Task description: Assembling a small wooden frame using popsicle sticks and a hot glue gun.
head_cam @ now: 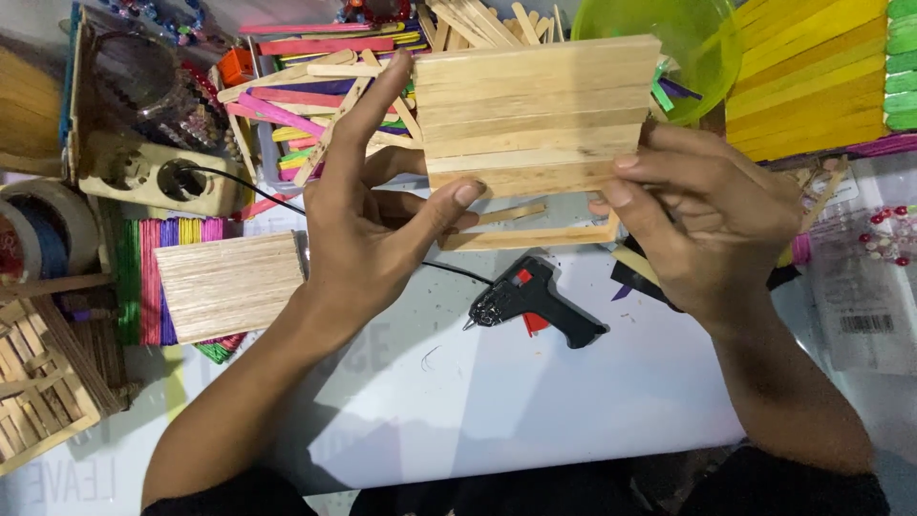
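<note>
Both my hands hold up a panel of plain wooden craft sticks (535, 115) glued side by side, tilted toward me. My left hand (368, 225) grips its left edge, thumb pressed on the lower front and index finger raised along the side. My right hand (702, 215) pinches the lower right edge with its fingertips. Under the panel a stick frame (530, 236) shows, seemingly joined to it. A black hot glue gun (535, 301) with a red trigger lies on the white table sheet just below my hands, its cord running up to the left.
A second stick panel (229, 285) lies on coloured sticks at left. Loose coloured sticks (306, 105) are piled at the back, next to a green bowl (669, 43), yellow sticks (812, 76), a power strip (153, 177), tape rolls (43, 229) and a small stick crate (43, 382).
</note>
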